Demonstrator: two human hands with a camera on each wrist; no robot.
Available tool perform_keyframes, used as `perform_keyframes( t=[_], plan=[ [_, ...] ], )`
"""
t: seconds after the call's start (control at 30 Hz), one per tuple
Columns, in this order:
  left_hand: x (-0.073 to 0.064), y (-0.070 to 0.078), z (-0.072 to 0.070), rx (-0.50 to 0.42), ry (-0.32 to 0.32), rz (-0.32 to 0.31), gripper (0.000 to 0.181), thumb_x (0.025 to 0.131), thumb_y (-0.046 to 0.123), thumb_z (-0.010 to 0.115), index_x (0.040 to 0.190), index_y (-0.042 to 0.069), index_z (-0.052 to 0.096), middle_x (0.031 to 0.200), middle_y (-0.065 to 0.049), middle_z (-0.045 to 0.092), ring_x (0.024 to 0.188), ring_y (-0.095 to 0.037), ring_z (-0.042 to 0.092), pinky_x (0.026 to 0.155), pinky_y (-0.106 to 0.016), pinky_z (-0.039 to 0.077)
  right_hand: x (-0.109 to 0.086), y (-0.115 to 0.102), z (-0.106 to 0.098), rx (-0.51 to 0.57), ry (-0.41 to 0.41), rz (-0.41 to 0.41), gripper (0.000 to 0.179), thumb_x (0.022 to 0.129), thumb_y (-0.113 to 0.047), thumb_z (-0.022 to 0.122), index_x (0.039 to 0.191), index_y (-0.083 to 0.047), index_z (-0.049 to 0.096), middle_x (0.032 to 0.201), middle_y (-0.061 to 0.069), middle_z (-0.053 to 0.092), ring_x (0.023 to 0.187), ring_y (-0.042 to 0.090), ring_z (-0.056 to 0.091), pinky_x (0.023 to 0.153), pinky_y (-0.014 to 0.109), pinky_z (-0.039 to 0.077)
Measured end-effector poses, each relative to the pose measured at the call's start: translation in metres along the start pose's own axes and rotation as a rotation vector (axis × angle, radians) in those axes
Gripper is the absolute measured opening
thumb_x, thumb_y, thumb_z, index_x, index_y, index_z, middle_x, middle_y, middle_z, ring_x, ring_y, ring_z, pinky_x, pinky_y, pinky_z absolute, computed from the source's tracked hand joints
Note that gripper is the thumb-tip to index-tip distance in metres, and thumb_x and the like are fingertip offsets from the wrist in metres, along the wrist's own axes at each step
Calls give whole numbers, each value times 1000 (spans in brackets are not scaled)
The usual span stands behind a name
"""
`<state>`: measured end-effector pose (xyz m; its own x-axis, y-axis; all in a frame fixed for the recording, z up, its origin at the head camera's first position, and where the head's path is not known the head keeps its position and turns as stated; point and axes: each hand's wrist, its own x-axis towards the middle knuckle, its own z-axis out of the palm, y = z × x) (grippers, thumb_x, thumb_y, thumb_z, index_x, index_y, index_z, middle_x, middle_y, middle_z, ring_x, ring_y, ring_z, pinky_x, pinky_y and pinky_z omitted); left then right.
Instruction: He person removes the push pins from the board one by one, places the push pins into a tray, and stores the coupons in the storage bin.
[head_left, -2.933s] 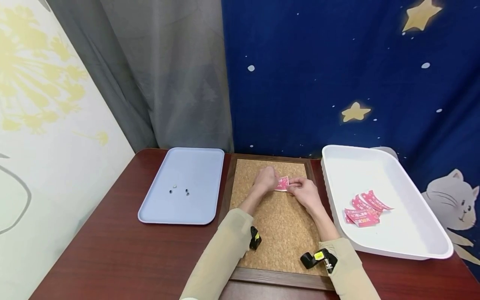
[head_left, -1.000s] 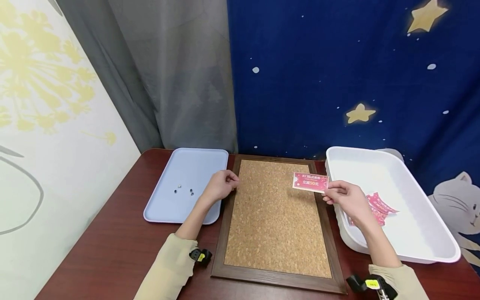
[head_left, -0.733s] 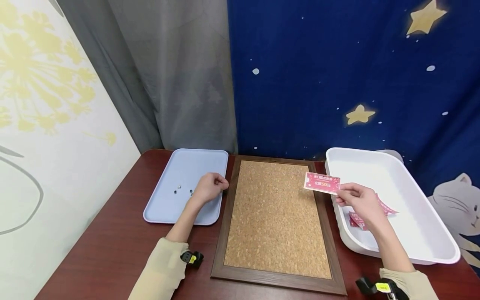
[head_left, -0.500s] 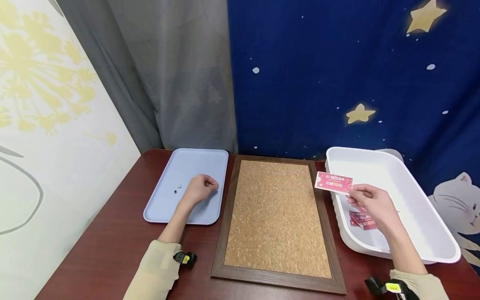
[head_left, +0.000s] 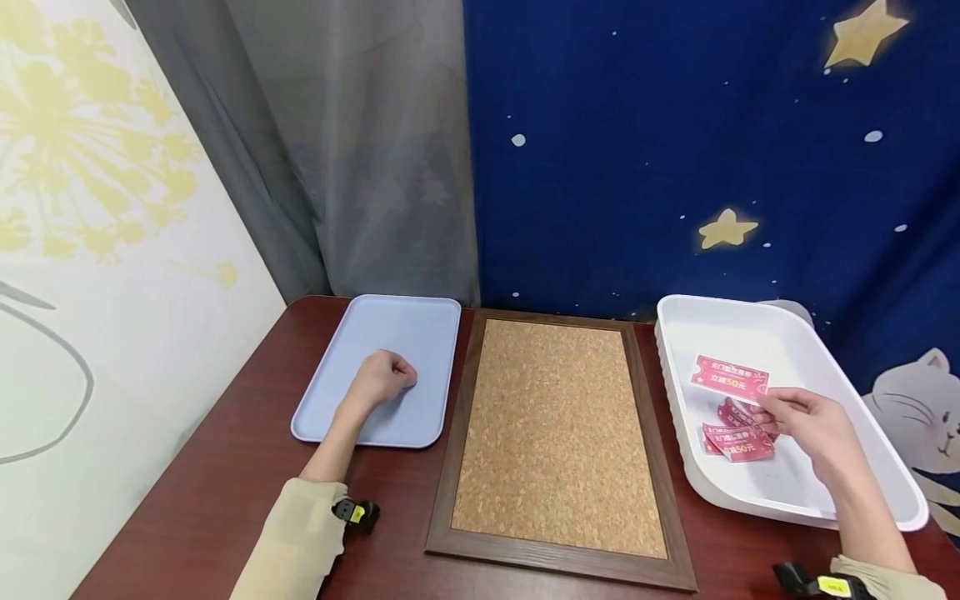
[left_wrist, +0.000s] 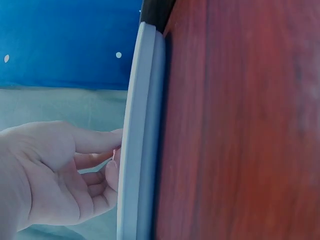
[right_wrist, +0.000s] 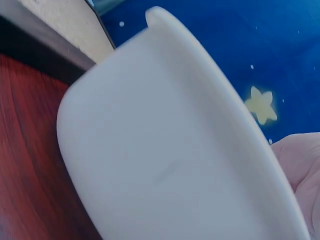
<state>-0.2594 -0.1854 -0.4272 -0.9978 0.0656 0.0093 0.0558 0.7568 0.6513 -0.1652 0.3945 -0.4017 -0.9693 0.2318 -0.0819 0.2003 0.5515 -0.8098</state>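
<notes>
In the head view, my right hand (head_left: 817, 429) pinches a pink-and-white paper coupon (head_left: 727, 377) by its right end. It holds the coupon over the white plastic bin (head_left: 720, 325), above several similar coupons (head_left: 742, 443) lying inside. My left hand (head_left: 378, 377) is low over the blue tray (head_left: 408, 325), its thumb and fingertips drawn together near the surface. The small dark and silvery pieces seen there earlier are hidden behind this hand. From the left wrist, the tray's rim (left_wrist: 135, 140) covers its fingertips, so I cannot tell whether they hold anything.
A cork board (head_left: 558, 433) in a dark wooden frame lies between tray and bin on the reddish-brown table (head_left: 187, 500). Grey and blue curtains (head_left: 585, 167) hang right behind the table. The bin's tall side wall (right_wrist: 165, 150) fills much of the right wrist view.
Both hands have left the cork board. The right carried the coupon off it, rightward over the bin. The left moved leftward onto the tray, covering the small pieces.
</notes>
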Motion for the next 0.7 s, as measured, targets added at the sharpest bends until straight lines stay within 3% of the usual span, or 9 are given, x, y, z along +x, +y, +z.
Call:
perform_keyframes(
  t=[0.23, 0.47, 0.7],
  plan=[
    [-1, -2, -3, 29, -7, 14, 8, 83, 3, 70, 78, -1, 75, 75, -8, 71, 72, -22, 59, 65, -32, 47, 1, 16, -14, -30, 1, 39, 59, 106, -29, 50, 131, 24, 43, 84, -6, 63, 68, 3, 63, 64, 12, 50],
    [-2, -2, -4, 36, -23, -2, 8, 84, 3, 70, 79, -1, 75, 76, -8, 70, 73, -22, 60, 66, -33, 48, 4, 29, -32, -92, -39, 81, 54, 107, -21, 47, 128, 27, 42, 83, -1, 66, 68, 3, 60, 63, 17, 53],
    [-2, 1, -6, 44, -27, 2, 7, 84, 4, 71, 79, 0, 75, 77, -9, 70, 75, -23, 61, 69, -34, 48, 6, 48, -37, -134, -89, 165, 51, 105, -20, 51, 124, 27, 44, 79, 0, 67, 66, 9, 59, 62, 21, 53]
  ],
)
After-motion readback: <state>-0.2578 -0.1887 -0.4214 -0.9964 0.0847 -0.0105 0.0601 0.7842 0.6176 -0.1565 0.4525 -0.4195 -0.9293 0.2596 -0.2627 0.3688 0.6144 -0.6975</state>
